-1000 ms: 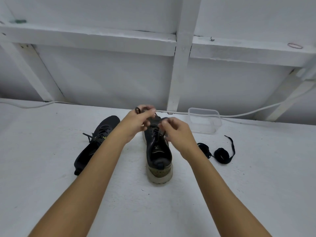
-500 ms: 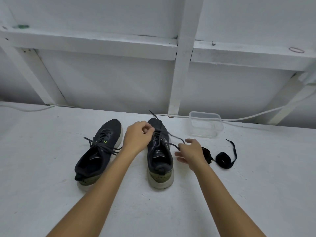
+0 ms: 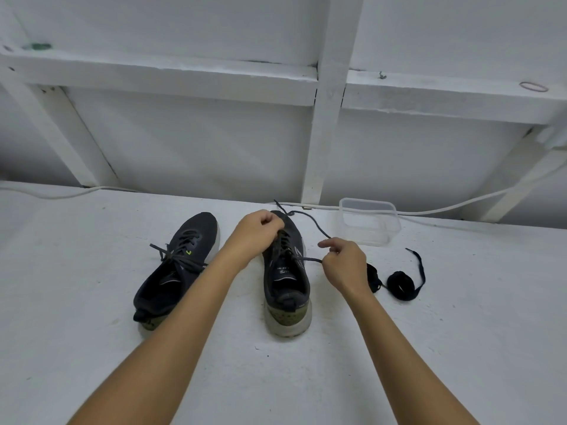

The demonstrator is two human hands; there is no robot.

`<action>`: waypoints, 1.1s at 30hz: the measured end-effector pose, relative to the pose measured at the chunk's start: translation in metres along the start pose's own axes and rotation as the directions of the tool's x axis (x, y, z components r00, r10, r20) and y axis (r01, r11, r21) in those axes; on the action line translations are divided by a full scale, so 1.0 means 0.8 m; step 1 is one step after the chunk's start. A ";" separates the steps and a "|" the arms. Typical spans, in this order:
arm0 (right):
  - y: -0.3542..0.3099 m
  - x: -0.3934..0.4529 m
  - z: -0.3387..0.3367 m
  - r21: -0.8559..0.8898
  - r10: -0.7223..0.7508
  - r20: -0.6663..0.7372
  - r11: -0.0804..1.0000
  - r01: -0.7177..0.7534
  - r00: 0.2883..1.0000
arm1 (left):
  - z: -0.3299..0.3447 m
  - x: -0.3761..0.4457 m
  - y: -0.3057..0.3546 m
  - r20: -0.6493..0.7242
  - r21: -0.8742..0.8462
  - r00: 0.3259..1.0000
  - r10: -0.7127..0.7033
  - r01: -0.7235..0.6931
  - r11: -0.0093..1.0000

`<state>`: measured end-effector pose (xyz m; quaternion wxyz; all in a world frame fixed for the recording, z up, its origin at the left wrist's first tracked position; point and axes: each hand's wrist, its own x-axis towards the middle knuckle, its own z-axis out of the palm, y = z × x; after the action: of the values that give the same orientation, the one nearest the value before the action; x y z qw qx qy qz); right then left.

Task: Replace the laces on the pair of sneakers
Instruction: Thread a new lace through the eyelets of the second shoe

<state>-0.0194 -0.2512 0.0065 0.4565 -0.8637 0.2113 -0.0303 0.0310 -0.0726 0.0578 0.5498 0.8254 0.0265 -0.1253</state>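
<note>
Two dark sneakers stand on the white table, heels toward me. The right sneaker (image 3: 287, 280) sits in the middle; its grey lace (image 3: 310, 219) is loose and trails off past the toe. My left hand (image 3: 256, 233) pinches the lacing near the toe end of that shoe. My right hand (image 3: 343, 265) is just right of the shoe and pinches a stretch of the same lace pulled out sideways. The left sneaker (image 3: 179, 268) lies angled to the left, still laced. Two coiled black laces (image 3: 399, 285) lie right of my right hand.
A transparent plastic container (image 3: 369, 220) stands at the back right of the table. A white cable (image 3: 445, 208) runs along the table's back edge below a white wooden frame. A rubber band (image 3: 533, 86) lies on the upper ledge.
Both hands came down from the top of the right shoe. The lace has come loose. My right hand moved right, opened, and now pinches the lace pulled out sideways.
</note>
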 end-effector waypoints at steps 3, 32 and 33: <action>0.002 0.001 0.002 -0.109 -0.004 -0.006 0.994 0.003 1.000 | -0.014 -0.008 -0.006 0.129 -0.417 0.991 -0.033 0.084 0.905; -0.051 0.045 0.024 -0.270 -0.364 0.334 0.847 0.458 0.869 | -0.011 0.003 -0.042 -0.060 0.510 0.967 0.247 -0.183 0.841; -0.051 0.047 0.025 -0.280 -0.362 0.338 0.842 0.460 0.869 | -0.008 0.005 -0.041 -0.054 0.518 0.970 0.236 -0.175 0.837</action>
<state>0.0331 -0.2304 0.0221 0.3016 -0.9520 -0.0436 0.0287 0.0300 -0.0542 0.0297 0.3197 0.9451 -0.0646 -0.0197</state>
